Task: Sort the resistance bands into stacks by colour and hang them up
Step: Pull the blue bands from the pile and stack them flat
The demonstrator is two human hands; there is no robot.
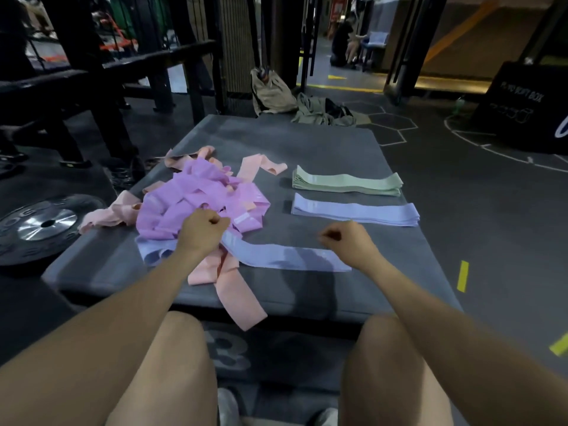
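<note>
A tangled pile of purple bands [196, 204] mixed with pink bands [227, 281] lies on the left of the grey mat [307, 142]. My left hand [201, 229] is curled over the pile's near edge and grips the left end of a loose lavender band [285, 256], which lies flat across the mat's front. My right hand [347, 239] hovers curled above that band's right part, with nothing seen in it. On the mat's right side sit a neat green stack [347, 182] and, nearer, a lavender stack [356, 210].
The mat tops a dark box in front of my knees. A weight plate [43, 224] lies on the floor to the left, under black racks. Bags and clothes [307, 103] sit beyond the mat. A person crouches far back. Yellow tape marks the floor at right.
</note>
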